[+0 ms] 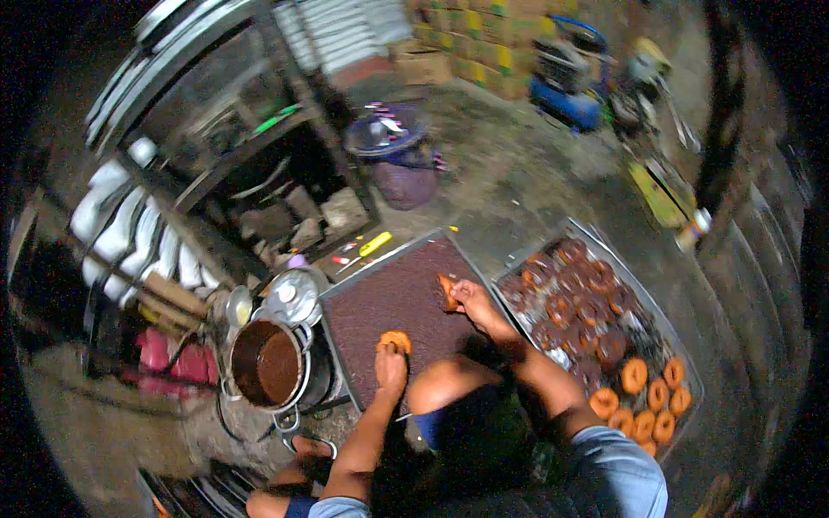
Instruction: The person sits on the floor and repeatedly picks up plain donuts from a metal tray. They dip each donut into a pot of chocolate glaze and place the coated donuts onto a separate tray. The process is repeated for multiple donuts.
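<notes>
In my left hand (391, 367) is an orange-brown doughnut (395, 339), low over a tray of dark brown sprinkles (371, 298); I cannot tell whether it touches them. My right hand (475, 304) grips another doughnut (446, 293), tipped on edge near the tray's right side, with a dark coating on part of it. A pot of brown chocolate (278, 367) stands left of the sprinkles. To the right, a second metal tray (596, 226) carries chocolate-coated doughnuts (596, 306) at its far part and plain doughnuts (658, 394) at its near end.
A lidded pot (292, 293) and a small bowl (238, 304) sit behind the chocolate pot. Past the sprinkle tray lies a yellow-handled tool (376, 244). A purple bin (386, 129), stacked cartons (475, 43) and a blue machine (566, 95) stand farther off.
</notes>
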The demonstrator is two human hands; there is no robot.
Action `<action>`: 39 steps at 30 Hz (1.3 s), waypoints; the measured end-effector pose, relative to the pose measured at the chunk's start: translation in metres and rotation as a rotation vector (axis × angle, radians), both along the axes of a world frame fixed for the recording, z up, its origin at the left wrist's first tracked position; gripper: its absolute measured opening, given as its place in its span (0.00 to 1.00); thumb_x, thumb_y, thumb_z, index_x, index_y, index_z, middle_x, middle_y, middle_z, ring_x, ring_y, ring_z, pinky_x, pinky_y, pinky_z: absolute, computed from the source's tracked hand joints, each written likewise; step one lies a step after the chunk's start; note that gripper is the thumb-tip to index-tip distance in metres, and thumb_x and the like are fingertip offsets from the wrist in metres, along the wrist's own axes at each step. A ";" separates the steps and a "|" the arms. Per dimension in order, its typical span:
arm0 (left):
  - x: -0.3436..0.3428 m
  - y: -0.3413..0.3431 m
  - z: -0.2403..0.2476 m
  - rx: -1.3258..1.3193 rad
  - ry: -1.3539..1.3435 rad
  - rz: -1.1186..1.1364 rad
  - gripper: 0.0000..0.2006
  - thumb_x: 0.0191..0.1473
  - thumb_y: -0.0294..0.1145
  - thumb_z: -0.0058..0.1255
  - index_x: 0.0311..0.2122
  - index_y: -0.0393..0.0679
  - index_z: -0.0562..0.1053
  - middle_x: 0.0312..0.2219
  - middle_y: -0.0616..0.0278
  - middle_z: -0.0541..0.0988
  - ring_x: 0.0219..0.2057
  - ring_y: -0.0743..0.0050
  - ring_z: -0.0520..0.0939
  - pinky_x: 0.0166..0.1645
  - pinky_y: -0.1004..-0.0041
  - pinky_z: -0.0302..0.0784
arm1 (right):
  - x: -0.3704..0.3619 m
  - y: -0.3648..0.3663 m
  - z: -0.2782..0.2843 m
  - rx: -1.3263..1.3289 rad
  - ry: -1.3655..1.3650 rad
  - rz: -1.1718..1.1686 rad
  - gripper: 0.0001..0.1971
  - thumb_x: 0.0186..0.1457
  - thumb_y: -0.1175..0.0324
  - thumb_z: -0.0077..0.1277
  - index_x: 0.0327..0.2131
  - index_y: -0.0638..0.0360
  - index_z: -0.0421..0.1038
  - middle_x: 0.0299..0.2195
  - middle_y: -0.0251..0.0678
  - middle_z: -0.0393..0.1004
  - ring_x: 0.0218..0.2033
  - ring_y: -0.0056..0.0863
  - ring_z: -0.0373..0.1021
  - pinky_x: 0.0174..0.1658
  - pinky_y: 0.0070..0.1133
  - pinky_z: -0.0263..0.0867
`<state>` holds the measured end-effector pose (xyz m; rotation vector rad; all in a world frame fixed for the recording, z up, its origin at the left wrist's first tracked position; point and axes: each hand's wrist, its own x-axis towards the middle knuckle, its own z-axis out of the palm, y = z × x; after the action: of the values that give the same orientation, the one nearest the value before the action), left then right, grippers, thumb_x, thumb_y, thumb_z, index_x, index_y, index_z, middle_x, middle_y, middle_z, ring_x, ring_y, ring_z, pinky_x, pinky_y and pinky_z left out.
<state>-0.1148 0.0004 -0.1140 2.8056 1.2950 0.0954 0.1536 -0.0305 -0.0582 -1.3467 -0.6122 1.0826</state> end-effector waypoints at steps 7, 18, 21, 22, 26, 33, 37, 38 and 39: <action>-0.010 0.029 -0.045 -0.324 -0.355 0.294 0.13 0.51 0.34 0.49 0.38 0.36 0.76 0.28 0.50 0.76 0.35 0.56 0.76 0.40 0.60 0.71 | 0.148 -0.219 -0.031 0.483 -1.455 -0.253 0.14 0.54 0.62 0.55 0.39 0.59 0.67 0.38 0.38 0.72 0.43 0.32 0.69 0.39 0.30 0.71; 0.032 0.129 0.076 -1.218 -1.176 0.487 0.15 0.59 0.46 0.47 0.40 0.45 0.74 0.31 0.64 0.76 0.32 0.72 0.77 0.40 0.69 0.74 | 0.304 -0.437 -0.065 0.032 0.517 -1.057 0.13 0.59 0.58 0.38 0.39 0.55 0.66 0.32 0.39 0.74 0.34 0.35 0.73 0.37 0.37 0.73; 0.089 0.091 0.165 -1.254 -1.327 0.370 0.12 0.58 0.41 0.50 0.42 0.46 0.72 0.36 0.68 0.75 0.40 0.73 0.75 0.45 0.69 0.73 | 0.322 -0.423 -0.090 -0.195 0.344 -0.972 0.14 0.58 0.62 0.41 0.43 0.60 0.67 0.35 0.41 0.74 0.33 0.39 0.73 0.38 0.43 0.72; 0.110 0.073 0.191 -1.252 -1.389 0.358 0.12 0.57 0.40 0.51 0.43 0.46 0.71 0.37 0.68 0.75 0.41 0.73 0.75 0.47 0.68 0.72 | 0.324 -0.419 -0.090 -0.426 0.048 -0.979 0.15 0.58 0.62 0.41 0.44 0.60 0.68 0.36 0.41 0.74 0.33 0.39 0.73 0.38 0.41 0.72; 0.190 -0.021 0.253 -1.290 -1.196 0.307 0.14 0.57 0.40 0.51 0.44 0.44 0.71 0.39 0.66 0.76 0.39 0.75 0.77 0.41 0.73 0.79 | 0.296 -0.403 -0.042 -0.716 -0.770 -0.940 0.16 0.58 0.64 0.44 0.46 0.62 0.69 0.39 0.43 0.75 0.32 0.38 0.74 0.36 0.33 0.72; 0.349 -0.234 0.155 -1.914 -0.746 0.020 0.12 0.58 0.33 0.47 0.45 0.40 0.70 0.39 0.58 0.78 0.37 0.67 0.81 0.42 0.65 0.80 | 0.198 -0.413 -0.002 0.393 0.486 -0.317 0.22 0.63 0.58 0.38 0.51 0.67 0.64 0.47 0.45 0.71 0.45 0.38 0.70 0.48 0.35 0.68; 0.386 -0.319 0.064 -1.910 -0.648 0.038 0.13 0.59 0.34 0.47 0.45 0.37 0.71 0.41 0.59 0.78 0.37 0.65 0.81 0.39 0.67 0.79 | 0.210 -0.486 -0.063 0.331 0.820 -0.688 0.19 0.63 0.60 0.39 0.50 0.64 0.66 0.46 0.42 0.73 0.44 0.38 0.71 0.51 0.37 0.67; 0.391 -0.333 0.045 -1.841 -0.657 0.027 0.14 0.58 0.35 0.47 0.43 0.36 0.72 0.40 0.58 0.79 0.37 0.63 0.81 0.39 0.66 0.79 | 0.223 -0.510 -0.077 0.316 0.789 -0.737 0.18 0.63 0.60 0.40 0.49 0.62 0.66 0.44 0.40 0.73 0.42 0.36 0.71 0.50 0.38 0.67; 0.389 -0.339 0.028 -1.307 -0.459 -0.389 0.13 0.56 0.34 0.50 0.40 0.35 0.74 0.36 0.55 0.80 0.37 0.57 0.81 0.40 0.64 0.77 | 0.238 -0.533 -0.090 0.302 0.761 -0.782 0.17 0.63 0.60 0.40 0.48 0.61 0.67 0.43 0.38 0.74 0.41 0.34 0.72 0.49 0.40 0.68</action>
<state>0.2740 -0.3391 -0.0860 1.6677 0.3774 -0.0935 0.3913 -0.5636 -0.1477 -0.6999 0.3030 0.7167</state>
